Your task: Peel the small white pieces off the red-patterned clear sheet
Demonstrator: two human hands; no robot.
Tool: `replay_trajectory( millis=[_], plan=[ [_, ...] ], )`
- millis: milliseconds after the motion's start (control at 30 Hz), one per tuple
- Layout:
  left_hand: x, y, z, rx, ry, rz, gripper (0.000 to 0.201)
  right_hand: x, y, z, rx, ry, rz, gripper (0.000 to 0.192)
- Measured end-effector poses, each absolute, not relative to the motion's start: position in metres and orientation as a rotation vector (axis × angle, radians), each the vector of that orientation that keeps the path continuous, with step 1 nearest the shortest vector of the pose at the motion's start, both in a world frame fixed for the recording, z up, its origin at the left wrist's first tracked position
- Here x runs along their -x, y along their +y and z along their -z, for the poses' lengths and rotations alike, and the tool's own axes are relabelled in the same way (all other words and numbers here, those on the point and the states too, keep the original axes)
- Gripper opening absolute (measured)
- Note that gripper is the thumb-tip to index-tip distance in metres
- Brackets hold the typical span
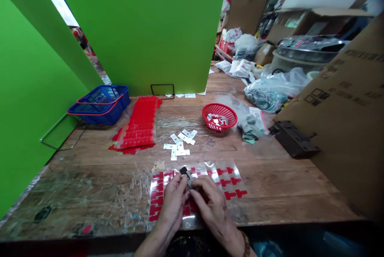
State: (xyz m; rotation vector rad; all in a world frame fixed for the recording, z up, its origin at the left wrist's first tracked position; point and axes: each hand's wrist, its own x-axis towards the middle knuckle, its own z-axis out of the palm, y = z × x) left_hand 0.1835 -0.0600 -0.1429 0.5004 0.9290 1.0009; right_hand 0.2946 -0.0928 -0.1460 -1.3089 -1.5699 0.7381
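Two bare hands are brought together low over the bench, and one small flat piece [189, 181], grey with a dark end, is held up between them, above a clear sheet [214, 175] printed or set with red shapes [241, 193]. By the left hand [173, 199] the piece is pinched near its dark end, thumb and fingers closed on it; the fingers of the right hand [210, 198] are curled in at its lower end, but whether they grip or merely steady it cannot be told. From its size and thin outline, the piece is judged to be light and fairly stiff, easily turned by a slight roll of the thumb; its material cannot be made out, though a smooth face would be likely to slip. It is best taken by its opposite edges, so that the flat faces are left uncovered. The sheet beneath looks thin, glossy and flexible; it would probably be curled or creased by a hard pull, and should be lifted by a bare margin, with the red shapes left untouched. Farther off on the bench [288, 197], loose white pieces [181, 152] are scattered, well apart from the fingers.
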Motion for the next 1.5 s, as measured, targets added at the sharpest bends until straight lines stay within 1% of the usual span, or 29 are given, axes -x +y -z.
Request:
replay_trajectory(
  millis=[133,233,400,700,967,1400,1433,1500],
  plan=[
    [-0.181,-0.058,0.147,-0.523,0.965,-0.897,0.020,-0.318,-0.102,0.161,1.451,-1.353,-0.764,0.008],
    [-0.182,-0.057,0.148,-0.579,1.048,-0.826,0.024,-0.339,-0.111,0.172,1.571,-1.285,-0.712,0.010],
    [-0.184,-0.058,0.151,-0.645,1.057,-0.758,0.026,-0.356,-0.126,0.176,1.636,-1.381,-0.654,0.012],
    [-0.187,-0.058,0.162,-0.874,1.102,-0.761,0.027,-0.343,-0.135,0.176,1.634,-1.626,-0.688,0.014],
    [-0.188,-0.057,0.165,-0.850,1.132,-0.736,0.029,-0.339,-0.142,0.174,1.661,-1.646,-0.704,0.014],
    [-0.189,-0.059,0.166,-0.805,1.139,-0.766,0.033,-0.338,-0.141,0.183,1.672,-1.694,-0.578,0.011],
    [-0.189,-0.058,0.166,-0.803,1.141,-0.768,0.034,-0.337,-0.143,0.185,1.665,-1.687,-0.554,0.013],
    [-0.189,-0.058,0.167,-0.800,1.145,-0.772,0.035,-0.335,-0.147,0.188,1.655,-1.677,-0.512,0.021]
  ],
)
